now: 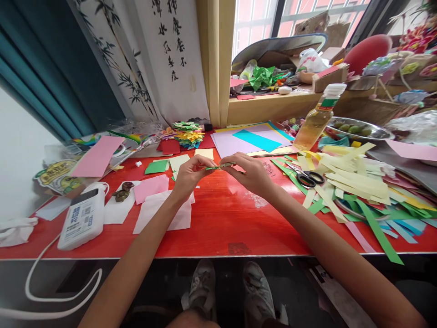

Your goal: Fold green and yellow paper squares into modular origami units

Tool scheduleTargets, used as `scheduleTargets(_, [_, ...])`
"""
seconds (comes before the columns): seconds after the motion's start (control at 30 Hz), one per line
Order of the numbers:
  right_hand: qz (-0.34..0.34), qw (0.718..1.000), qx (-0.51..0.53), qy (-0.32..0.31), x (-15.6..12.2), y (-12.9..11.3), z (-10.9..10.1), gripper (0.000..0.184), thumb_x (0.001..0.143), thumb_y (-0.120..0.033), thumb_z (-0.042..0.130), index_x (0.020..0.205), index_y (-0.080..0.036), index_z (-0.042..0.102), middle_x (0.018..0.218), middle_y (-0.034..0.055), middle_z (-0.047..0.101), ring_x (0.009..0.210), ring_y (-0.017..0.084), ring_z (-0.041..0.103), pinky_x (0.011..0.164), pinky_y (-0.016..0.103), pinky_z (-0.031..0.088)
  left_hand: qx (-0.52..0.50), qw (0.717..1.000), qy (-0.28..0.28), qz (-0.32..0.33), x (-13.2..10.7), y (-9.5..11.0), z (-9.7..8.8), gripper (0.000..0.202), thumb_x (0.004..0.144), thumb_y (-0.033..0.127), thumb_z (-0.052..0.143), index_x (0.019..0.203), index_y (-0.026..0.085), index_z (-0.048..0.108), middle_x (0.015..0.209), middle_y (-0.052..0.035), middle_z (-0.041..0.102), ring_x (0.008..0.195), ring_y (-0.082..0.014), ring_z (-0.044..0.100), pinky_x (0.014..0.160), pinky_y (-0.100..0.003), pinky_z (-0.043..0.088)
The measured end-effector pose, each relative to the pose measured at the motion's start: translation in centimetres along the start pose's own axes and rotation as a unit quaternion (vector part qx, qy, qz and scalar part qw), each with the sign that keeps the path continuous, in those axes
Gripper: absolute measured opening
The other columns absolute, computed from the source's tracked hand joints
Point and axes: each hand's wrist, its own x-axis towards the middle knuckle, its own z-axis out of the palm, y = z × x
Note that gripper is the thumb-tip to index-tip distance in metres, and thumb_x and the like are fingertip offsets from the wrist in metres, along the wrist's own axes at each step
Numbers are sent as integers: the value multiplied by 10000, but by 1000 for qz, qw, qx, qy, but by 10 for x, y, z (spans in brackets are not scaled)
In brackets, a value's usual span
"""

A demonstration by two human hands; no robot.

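Observation:
Between my two hands is a small folded piece of green paper [214, 168], held a little above the red table. My left hand [191, 175] pinches its left end between thumb and fingers. The fingers of my right hand [251, 172] are closed on its right end, covering part of it. Left of my hands lie a green paper sheet [156, 167], a pink sheet [152, 188] and white paper [179, 213]. Farther back stands a stack of folded green, yellow and blue paper pieces [189, 135].
Black-handled scissors [309, 178] lie among heaped paper strips [358, 177] on the right. A bottle of amber liquid [319, 117] stands behind them, near a metal bowl [378, 132]. At left sits a white device [83, 218] with a cable. The table's front edge [218, 256] runs below my forearms.

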Motion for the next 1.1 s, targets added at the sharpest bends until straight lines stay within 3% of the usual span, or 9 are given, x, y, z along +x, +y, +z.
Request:
scheduleTargets(0.33, [25,1000,-12,-2,-1,-2,2,122,837,-205,472,846,-205,594,838,32,645,740,140,565,640,266,437,-7,1000,-12,4,0,1,2,117,682,271,656,712,172,603,759,-13,596,770,-136,548,716,-285,446])
scheduleTargets(0.6, [-31,999,-39,4,-2,2,3,100,837,-216,481,833,-170,570,791,38,646,692,120,557,591,235,429,-19,1000,-18,-5,-2,0,3,83,678,226,659,711,171,607,770,-12,603,781,-133,560,713,-263,458])
scheduleTargets(1.1, [-2,998,-59,-22,-4,6,7,151,859,-247,436,800,-166,549,847,50,641,744,136,563,648,256,419,-23,998,-2,-61,-4,1,5,144,658,254,658,721,150,582,733,-7,583,656,-127,577,589,-272,524])
